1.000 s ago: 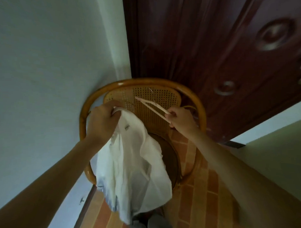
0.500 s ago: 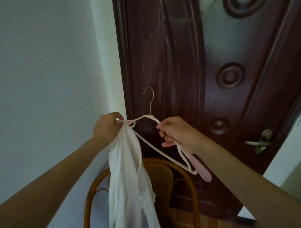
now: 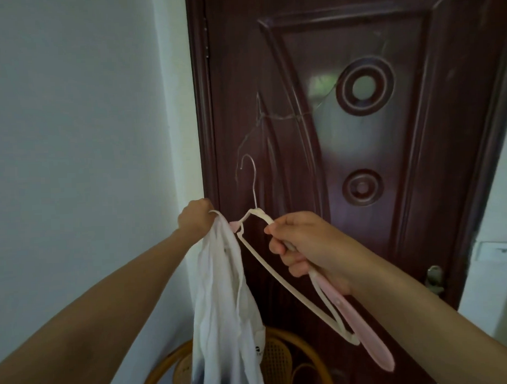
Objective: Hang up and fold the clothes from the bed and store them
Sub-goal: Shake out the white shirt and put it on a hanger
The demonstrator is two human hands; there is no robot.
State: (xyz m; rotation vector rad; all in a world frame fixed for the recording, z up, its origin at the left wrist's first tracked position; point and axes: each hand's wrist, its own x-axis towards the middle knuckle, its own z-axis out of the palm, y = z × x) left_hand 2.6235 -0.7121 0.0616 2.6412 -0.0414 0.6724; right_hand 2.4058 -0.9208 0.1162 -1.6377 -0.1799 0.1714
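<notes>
My left hand (image 3: 196, 220) grips the top of a thin white garment (image 3: 222, 313), which hangs limp below it in front of the wall corner. My right hand (image 3: 303, 247) grips the right arm of a cream and pink clothes hanger (image 3: 275, 273). The hanger tilts down to the right, its metal hook (image 3: 250, 174) pointing up before the door. Its left tip touches the garment's top edge, just beside my left hand. Whether that tip is inside the garment I cannot tell.
A dark red wooden door (image 3: 359, 130) with round mouldings fills the view ahead; its handle (image 3: 435, 277) is at the right. A thin wire (image 3: 284, 117) crosses the door above the hook. A rattan chair (image 3: 295, 360) stands below. White wall (image 3: 71, 112) lies left.
Both hands have risen with the garment and hanger from chair height to in front of the door. The view has tilted up, so the chair has dropped to the bottom edge.
</notes>
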